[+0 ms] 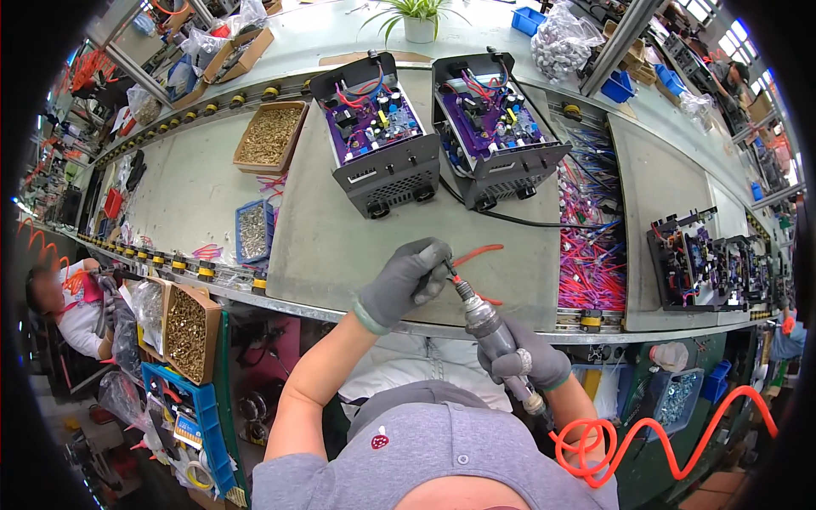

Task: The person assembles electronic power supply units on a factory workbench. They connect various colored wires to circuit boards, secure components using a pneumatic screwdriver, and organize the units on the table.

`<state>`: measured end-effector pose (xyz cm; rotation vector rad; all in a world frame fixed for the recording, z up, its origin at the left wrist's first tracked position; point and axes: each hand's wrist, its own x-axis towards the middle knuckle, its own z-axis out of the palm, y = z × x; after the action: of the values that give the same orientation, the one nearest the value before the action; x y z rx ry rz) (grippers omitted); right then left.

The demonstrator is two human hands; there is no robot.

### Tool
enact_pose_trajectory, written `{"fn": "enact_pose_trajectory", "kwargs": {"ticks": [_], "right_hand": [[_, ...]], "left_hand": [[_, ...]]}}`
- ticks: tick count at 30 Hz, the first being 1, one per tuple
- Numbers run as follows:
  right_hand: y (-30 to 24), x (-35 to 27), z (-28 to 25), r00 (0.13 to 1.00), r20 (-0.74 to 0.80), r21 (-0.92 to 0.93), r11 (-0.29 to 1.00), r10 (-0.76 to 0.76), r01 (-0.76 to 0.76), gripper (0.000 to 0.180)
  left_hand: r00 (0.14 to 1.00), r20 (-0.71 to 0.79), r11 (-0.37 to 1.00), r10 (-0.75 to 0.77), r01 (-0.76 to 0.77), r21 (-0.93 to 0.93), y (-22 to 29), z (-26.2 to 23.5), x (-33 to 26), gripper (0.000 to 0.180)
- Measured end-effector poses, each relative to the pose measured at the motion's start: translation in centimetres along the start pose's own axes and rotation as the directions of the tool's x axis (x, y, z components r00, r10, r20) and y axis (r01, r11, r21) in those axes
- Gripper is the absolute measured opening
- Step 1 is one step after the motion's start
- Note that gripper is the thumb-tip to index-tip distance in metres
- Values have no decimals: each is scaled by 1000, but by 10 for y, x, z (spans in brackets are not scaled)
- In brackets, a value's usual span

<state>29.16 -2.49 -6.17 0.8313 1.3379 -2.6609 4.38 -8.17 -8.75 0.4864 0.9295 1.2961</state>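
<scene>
My right hand [535, 361], in a grey glove, is wrapped round the body of an air screwdriver [486, 323]. The tool tilts up and left. At its nose my left hand [406, 282], gloved too, pinches the dark screwdriver bit [451, 270]; whether a screw sits there is too small to tell. Bent orange-red tubing [478, 253] shows on the board just beyond my fingers. Farther off stand two open black metal housings, the left one [387, 180] and the right one [514, 166], each with a purple circuit board and coloured wires inside.
A box of brass-coloured screws [270, 136] and a blue bin of silver parts [253, 231] lie left of the board [331, 263]. Bundled wires [591, 255] fill a gap at the right. A coiled orange air hose [671, 455] trails right. Another person [78, 310] sits at the far left.
</scene>
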Motion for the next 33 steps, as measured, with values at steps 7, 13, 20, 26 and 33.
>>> {"fn": "enact_pose_trajectory", "kwargs": {"ticks": [7,13,20,26,33], "right_hand": [[-7,-4,-1,993,-114,-155,988,6,-24,74],[-20,-15,5,951,-294,-693,706,-93,-145,68],[17,-32,-21,983,-85,16,986,166,-165,72],[10,-38,-39,968,-242,-59,997,-69,57,77],[-43,-41,-87,849,-416,-273,935,-326,225,52]], "left_hand": [[989,-114,979,-93,112,173,16,18,4,31],[984,-170,955,-58,104,278,-6,18,9,29],[987,-160,990,-6,28,138,-72,22,10,34],[998,-25,951,-59,64,303,-80,47,39,55],[482,533,-314,695,-464,828,71,108,120,24]]}}
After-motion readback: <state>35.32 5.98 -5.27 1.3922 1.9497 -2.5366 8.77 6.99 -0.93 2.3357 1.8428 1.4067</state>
